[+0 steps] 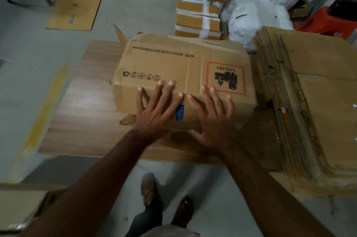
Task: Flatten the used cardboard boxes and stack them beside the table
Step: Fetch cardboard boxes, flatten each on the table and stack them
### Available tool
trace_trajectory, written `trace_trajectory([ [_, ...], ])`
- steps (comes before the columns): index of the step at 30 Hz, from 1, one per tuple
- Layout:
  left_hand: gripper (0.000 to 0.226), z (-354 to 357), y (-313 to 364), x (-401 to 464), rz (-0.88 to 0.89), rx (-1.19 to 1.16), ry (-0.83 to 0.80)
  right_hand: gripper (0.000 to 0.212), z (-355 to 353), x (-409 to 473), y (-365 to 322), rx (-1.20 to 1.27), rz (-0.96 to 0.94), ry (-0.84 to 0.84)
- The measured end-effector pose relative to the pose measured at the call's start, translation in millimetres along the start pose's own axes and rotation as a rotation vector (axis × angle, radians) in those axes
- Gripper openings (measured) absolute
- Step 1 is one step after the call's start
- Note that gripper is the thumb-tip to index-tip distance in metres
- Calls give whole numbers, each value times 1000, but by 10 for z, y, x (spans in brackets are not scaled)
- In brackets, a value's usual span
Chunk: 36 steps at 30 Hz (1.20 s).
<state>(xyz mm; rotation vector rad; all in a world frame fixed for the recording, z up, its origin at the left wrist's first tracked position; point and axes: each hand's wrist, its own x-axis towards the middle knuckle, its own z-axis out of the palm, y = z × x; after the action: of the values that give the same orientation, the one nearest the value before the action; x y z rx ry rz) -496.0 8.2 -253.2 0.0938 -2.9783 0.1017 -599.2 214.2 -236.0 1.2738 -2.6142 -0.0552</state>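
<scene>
A brown cardboard box (173, 63) with a red UN3481 label and printed size text lies on the wooden table (77, 111), partly crushed, one flap sticking up at its far left corner. My left hand (154, 109) presses on its near edge with spread, straight fingers. My right hand (212, 115) presses beside it, fingers also spread, just below the red label. A stack of flattened boxes (313, 113) lies to the right of the table, touching the box's right side.
Two taped small boxes (199, 18) stand behind the table, with white sacks (257, 16) beside them. A flat cardboard sheet (74, 11) lies on the floor at far left. A red stool (328, 22) is at right. My feet (166, 198) stand below the table edge.
</scene>
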Motion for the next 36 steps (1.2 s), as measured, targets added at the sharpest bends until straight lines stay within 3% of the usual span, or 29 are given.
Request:
trace_trajectory([
  [2,129,7,36,23,-66,21,-34,126,50,-5,19,-87,24,-20],
  [5,117,-76,76,65,-117,43,-16,131,73,-25,10,-180,34,-5],
  [9,120,-269,24,24,-43,-20,-70,121,-29,-47,-8,-104,64,-45],
  [13,118,-626,-145,-28,23,-94,-233,105,-395,-108,34,79,6,-216],
  [16,87,-1036,-254,2,25,-221,-268,76,-791,-98,170,189,-9,-222],
  [18,50,-1253,-367,70,11,-316,-213,55,-1047,12,325,263,12,-155],
  [20,35,-1424,-439,172,-38,-303,-127,46,-1246,205,476,392,24,-168],
  [23,40,-1483,-508,404,-75,-88,-22,62,-1351,550,632,354,-13,-201],
  [26,45,-1400,-537,642,-145,-35,-12,70,-1323,845,717,289,58,-252],
  [30,81,-1098,-568,770,-125,-63,21,77,-1215,1052,729,56,166,-180],
  [33,102,-916,-558,829,-49,-93,-42,74,-1044,1174,690,-3,331,-171],
  [36,103,-766,-552,902,-21,-75,-158,67,-824,1257,627,89,417,-248],
])
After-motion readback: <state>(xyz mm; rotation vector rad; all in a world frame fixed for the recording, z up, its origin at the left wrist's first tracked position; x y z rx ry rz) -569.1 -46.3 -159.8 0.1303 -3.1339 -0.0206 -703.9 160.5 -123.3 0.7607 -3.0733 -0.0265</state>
